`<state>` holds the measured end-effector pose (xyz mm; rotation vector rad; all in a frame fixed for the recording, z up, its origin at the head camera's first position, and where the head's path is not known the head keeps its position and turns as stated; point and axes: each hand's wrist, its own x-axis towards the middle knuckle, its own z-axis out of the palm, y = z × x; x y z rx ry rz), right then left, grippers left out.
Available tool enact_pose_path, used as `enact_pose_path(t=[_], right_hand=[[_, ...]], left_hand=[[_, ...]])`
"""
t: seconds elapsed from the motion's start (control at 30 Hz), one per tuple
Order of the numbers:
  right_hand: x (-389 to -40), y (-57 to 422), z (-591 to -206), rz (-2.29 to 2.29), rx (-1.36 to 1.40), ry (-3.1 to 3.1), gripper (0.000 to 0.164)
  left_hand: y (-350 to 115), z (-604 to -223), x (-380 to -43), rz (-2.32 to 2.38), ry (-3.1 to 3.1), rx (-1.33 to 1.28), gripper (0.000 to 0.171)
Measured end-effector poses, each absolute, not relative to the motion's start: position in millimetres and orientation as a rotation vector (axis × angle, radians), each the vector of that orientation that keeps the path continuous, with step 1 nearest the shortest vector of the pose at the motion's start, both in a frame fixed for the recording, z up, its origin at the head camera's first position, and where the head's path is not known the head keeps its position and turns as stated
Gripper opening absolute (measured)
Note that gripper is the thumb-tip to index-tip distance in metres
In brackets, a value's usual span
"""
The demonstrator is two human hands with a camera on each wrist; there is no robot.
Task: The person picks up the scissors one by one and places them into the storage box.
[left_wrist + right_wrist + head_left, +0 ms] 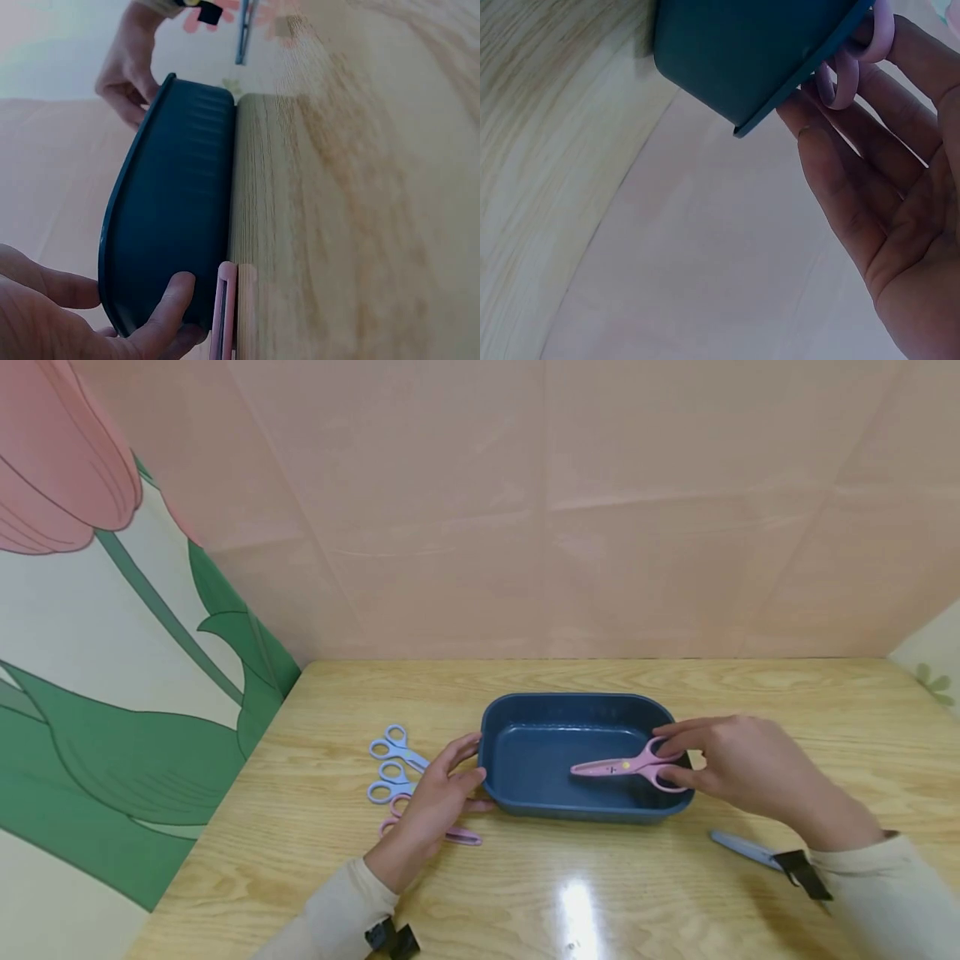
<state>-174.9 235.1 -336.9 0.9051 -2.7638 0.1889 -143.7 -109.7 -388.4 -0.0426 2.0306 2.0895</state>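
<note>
A dark blue rectangular bin [585, 814] stands on the wooden table. At its left end, my left hand [438, 793] holds the bin, with fingers [169, 307] against the outer wall. My right hand [742, 760] pinches the handle loops of pink scissors [622, 766] at the bin's right end. Their blades point left over the inside of the bin, and they look closed. In the right wrist view, the pink loops [844, 79] show beside the rim, between the fingers and the bin.
Left of the bin lie two pairs of blue scissors [397, 745] and another pink pair [463, 837], partly hidden by my left hand and forearm. A grey-blue blade [742, 847] lies near my right wrist. A pink wall [585, 568] rises behind the table.
</note>
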Motion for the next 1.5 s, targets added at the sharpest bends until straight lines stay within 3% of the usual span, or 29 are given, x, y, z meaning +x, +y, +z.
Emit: enact_pose_path(t=[1.5], right_hand=[[-179,224,-351,0.168,0.959,-2.701,0.019]], left_hand=[[-110,-390,-144,2.034,2.086,-0.079,0.050]])
